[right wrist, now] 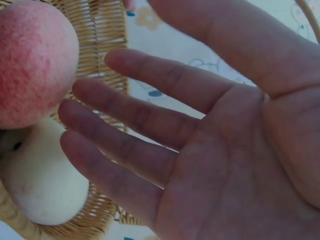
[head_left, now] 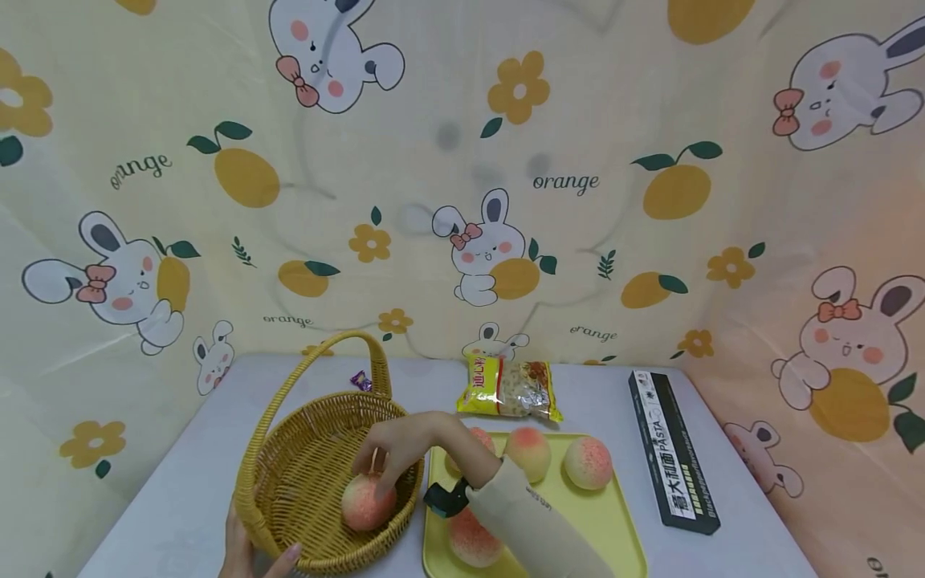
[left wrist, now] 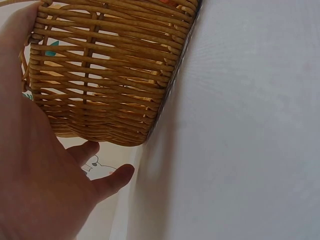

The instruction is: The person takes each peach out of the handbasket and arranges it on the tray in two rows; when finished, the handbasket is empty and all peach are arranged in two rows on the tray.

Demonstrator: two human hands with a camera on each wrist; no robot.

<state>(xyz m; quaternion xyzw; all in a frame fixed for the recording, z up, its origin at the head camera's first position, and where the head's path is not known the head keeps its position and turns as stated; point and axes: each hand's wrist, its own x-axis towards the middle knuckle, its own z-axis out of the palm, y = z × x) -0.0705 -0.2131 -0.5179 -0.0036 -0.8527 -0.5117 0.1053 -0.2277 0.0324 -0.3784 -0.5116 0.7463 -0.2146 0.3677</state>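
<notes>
A woven basket (head_left: 303, 449) with a tall handle stands on the left of the table. My left hand (left wrist: 45, 165) is against its outer side, the upper digit at the rim and two other fingers stretched out past the weave. Inside the basket lies a pink peach (head_left: 368, 503). My right hand (head_left: 401, 449) reaches in over the basket wall, fingers close over that peach. In the right wrist view the fingers (right wrist: 125, 145) are straight and apart, with nothing in the palm, beside the pink peach (right wrist: 35, 65) and a paler one (right wrist: 47, 175).
Right of the basket lies a yellow-green tray (head_left: 578, 538) with several peaches (head_left: 588, 463), partly under my right forearm. Behind it is a yellow snack bag (head_left: 509, 388). A black pasta box (head_left: 672, 449) lies at the right, a small purple-wrapped candy (head_left: 361, 380) behind the basket.
</notes>
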